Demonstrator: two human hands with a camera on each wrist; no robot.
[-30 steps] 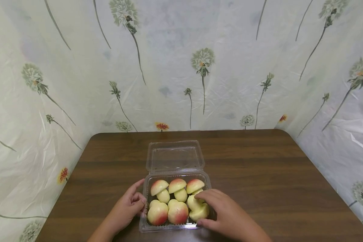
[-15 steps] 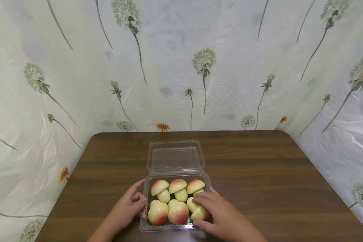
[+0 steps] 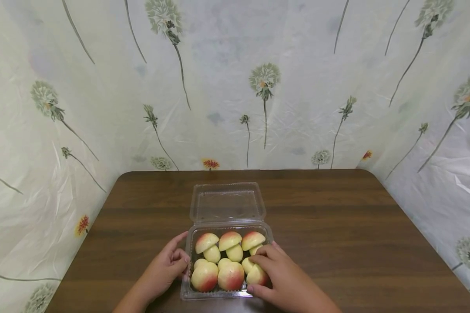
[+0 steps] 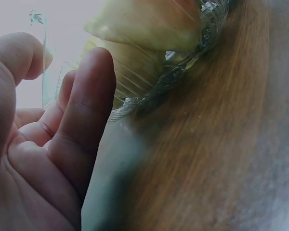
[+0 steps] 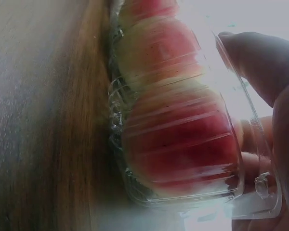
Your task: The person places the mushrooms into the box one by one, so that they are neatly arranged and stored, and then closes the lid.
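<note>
Right hand (image 3: 287, 280): at 5 o'clock of the box, fingers curled over the near-right apple piece (image 3: 256, 274), thumb on the rim.
Left hand (image 3: 165, 267): fingers loosely bent against the box's 9 o'clock wall.
Box (image 3: 188, 287): near table (image 3: 337, 226) edge, lid (image 3: 227, 202) open at 12 o'clock.

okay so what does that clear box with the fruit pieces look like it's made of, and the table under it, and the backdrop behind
The clear box looks like thin moulded plastic: see-through, glossy, with ribbed walls in the wrist views. The table shows dark brown wood grain, smooth and matte, possibly laminate rather than solid wood. The backdrop seems a thin plastic or fabric sheet printed with dandelions; it is creased and slightly shiny.
</note>
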